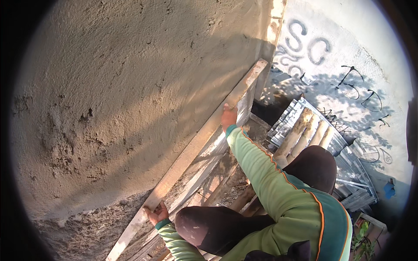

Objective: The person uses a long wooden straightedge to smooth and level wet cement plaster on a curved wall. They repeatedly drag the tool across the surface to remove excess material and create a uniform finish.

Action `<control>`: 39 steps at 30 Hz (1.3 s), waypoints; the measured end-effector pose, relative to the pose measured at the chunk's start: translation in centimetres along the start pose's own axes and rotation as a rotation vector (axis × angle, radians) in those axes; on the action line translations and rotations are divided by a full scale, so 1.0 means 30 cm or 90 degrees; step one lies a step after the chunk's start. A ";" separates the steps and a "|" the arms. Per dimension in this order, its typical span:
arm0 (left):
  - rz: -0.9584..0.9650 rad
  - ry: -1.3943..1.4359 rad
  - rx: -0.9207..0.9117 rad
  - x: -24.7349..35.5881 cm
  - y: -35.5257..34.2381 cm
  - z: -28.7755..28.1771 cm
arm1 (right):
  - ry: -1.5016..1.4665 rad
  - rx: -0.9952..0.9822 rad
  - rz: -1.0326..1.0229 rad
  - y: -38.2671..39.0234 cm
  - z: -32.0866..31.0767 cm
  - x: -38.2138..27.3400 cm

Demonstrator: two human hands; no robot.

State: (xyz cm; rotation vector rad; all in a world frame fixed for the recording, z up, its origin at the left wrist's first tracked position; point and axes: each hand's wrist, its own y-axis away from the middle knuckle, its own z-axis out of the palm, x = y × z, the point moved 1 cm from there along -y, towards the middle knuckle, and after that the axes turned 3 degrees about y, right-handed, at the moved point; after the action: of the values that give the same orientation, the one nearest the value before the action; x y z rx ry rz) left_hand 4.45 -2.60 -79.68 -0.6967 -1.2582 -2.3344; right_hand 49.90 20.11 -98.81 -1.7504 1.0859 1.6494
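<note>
A long, straight wooden board (pixel 191 155) runs diagonally along a plastered wall (pixel 109 87), its upper edge close against the surface. My left hand (pixel 156 213) grips its lower part, with fingers curled at the edge. Farther up, my right hand (pixel 229 117) is closed around the same board, thumb on its face, arm stretched out. The plaster looks damp and brown, with pits and ragged hollows at the left. Below the board's lower end lies a rougher, unsmoothed band (pixel 82 232).
Wooden planks (pixel 196 185) and poles lie beneath my bent legs. Round logs (pixel 300 132) and corrugated metal sheets (pixel 278 124) stand to the right, before a pale wall (pixel 348 39) with dark painted marks. A leafy plant (pixel 362 238) is at the lower right.
</note>
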 end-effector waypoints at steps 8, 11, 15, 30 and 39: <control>-0.038 -0.124 -0.089 -0.236 0.110 0.107 | -0.340 -0.124 0.328 -0.070 -0.038 0.106; -0.030 -0.128 -0.125 -0.229 0.104 0.068 | -0.220 -0.157 0.276 -0.044 -0.042 0.030; 0.014 -0.114 -0.084 -0.206 0.114 0.102 | -0.032 -0.081 0.091 -0.087 -0.041 0.050; -0.011 -0.072 -0.018 -0.188 -0.001 -0.018 | -0.062 0.023 0.113 0.090 -0.028 -0.149; -0.054 -0.112 -0.033 -0.253 0.062 -0.007 | 0.105 -0.133 0.279 -0.036 -0.059 -0.033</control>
State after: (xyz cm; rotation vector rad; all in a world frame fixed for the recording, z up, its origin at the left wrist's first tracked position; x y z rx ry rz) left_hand 11.47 -2.94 -83.08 -0.8991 -1.3280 -2.4255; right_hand 51.87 19.49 -97.78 -1.9041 1.5063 1.9603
